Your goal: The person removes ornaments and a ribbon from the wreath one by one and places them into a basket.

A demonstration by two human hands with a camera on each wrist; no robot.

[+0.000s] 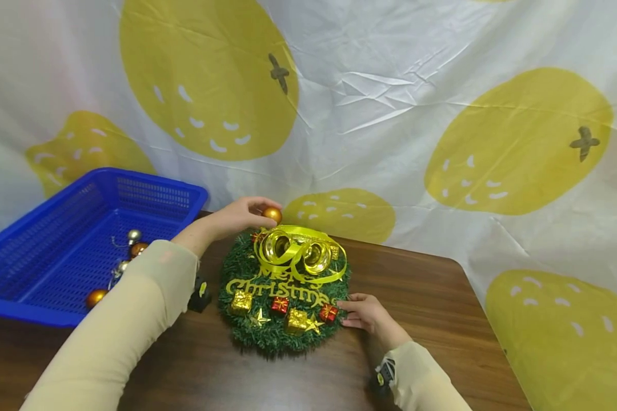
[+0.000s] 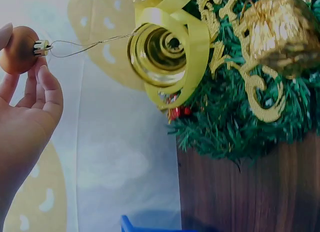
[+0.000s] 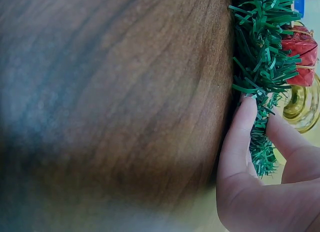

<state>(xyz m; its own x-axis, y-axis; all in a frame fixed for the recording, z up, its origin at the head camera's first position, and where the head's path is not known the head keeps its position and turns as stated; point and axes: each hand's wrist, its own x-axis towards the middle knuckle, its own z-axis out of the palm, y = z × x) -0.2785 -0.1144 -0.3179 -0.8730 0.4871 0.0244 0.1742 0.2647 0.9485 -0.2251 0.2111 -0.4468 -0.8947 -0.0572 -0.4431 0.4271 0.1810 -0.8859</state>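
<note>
A green Christmas wreath (image 1: 267,339) lies on the table, bearing gold lettering, small gift boxes, stars and gold bells (image 1: 316,258) with a yellow ribbon. Above its far left edge, my left hand (image 1: 244,216) holds a copper-coloured ball ornament (image 1: 272,214) between thumb and fingers. In the left wrist view a thin gold loop runs from the ball's cap toward a bell; whether it is fastened there I cannot tell. My right hand (image 1: 367,314) grips the wreath's right rim beside a red gift box (image 1: 328,312), its thumb and fingers around the green tinsel (image 3: 262,137) in the right wrist view.
A blue plastic basket (image 1: 25,311) stands at the left with several small ornaments inside, among them an orange ball (image 1: 96,297) and a silver one (image 1: 134,235). Behind the brown wooden table (image 1: 416,285) hangs a white cloth (image 1: 370,114) with yellow fruit prints.
</note>
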